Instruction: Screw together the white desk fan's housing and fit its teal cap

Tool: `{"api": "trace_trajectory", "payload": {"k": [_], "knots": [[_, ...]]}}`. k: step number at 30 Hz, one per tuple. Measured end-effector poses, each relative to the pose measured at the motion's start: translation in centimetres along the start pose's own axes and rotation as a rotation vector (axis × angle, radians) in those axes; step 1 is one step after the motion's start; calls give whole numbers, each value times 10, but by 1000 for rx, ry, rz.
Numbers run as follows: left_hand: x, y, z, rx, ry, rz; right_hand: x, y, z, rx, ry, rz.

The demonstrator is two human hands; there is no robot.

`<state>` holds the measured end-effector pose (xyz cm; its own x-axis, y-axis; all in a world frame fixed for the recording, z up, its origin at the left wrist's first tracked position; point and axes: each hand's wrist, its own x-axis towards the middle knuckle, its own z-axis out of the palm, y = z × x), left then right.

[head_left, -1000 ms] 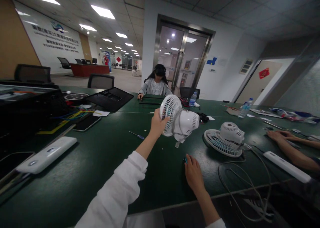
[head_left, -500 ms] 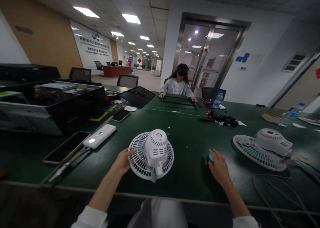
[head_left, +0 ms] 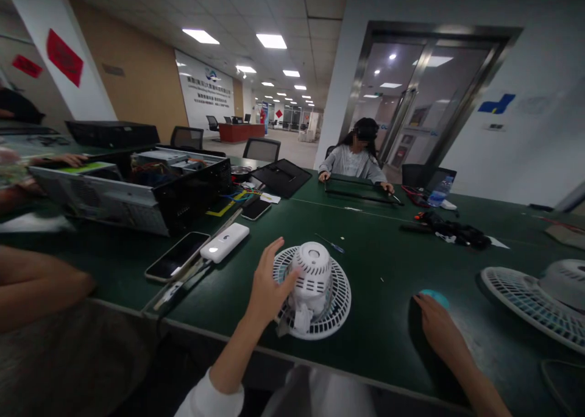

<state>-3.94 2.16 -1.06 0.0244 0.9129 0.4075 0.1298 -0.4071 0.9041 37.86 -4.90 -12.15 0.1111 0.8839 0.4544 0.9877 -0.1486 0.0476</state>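
Observation:
A white fan head [head_left: 336, 316] lies on the table before me, its motor housing up and its slotted guard below. My left hand [head_left: 269, 286] is at its left side, fingers stretched apart and thumb against or just in front of the housing. To the right, my right hand [head_left: 441, 328] grips a small round teal piece [head_left: 437, 297], partly hidden under the fingers. Whether that piece touches the table I cannot tell. Behind the fan head lies a small screwdriver [head_left: 337, 247] with a bluish handle.
A second fan head [head_left: 525, 295] lies at the right. Left are a phone [head_left: 178, 256], a white power bank [head_left: 225, 242] and an open computer case [head_left: 159, 203]. Across the table a person [head_left: 356, 155] holds a black frame [head_left: 361, 196]. Another person's arm [head_left: 41, 277] rests at the left edge.
My view has swung left. My left hand has gone from the guard's left rim up beside the motor housing, fingers now spread. My right hand still has the teal piece.

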Motion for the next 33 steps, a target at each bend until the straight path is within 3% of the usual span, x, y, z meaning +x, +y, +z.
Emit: {"api": "trace_trajectory", "payload": {"k": [3,6,14,19,27,33], "knots": [[11,15,20,34,-184,87,4,-1,-2,-31,-31,-37],[19,15,29,-8,-305,2,4,-3,-8,-54,-57,-71],[-1,15,13,17,-211,-49,-11,-2,-22,-12,-96,-153],[-6,16,14,15,-164,-83,-8,-1,-25,-58,20,-218],[-6,16,14,-7,-177,-103,-19,10,-19,-66,-9,-142],[-8,19,13,-13,-189,-126,-18,-15,-39,49,-70,-162]]}}
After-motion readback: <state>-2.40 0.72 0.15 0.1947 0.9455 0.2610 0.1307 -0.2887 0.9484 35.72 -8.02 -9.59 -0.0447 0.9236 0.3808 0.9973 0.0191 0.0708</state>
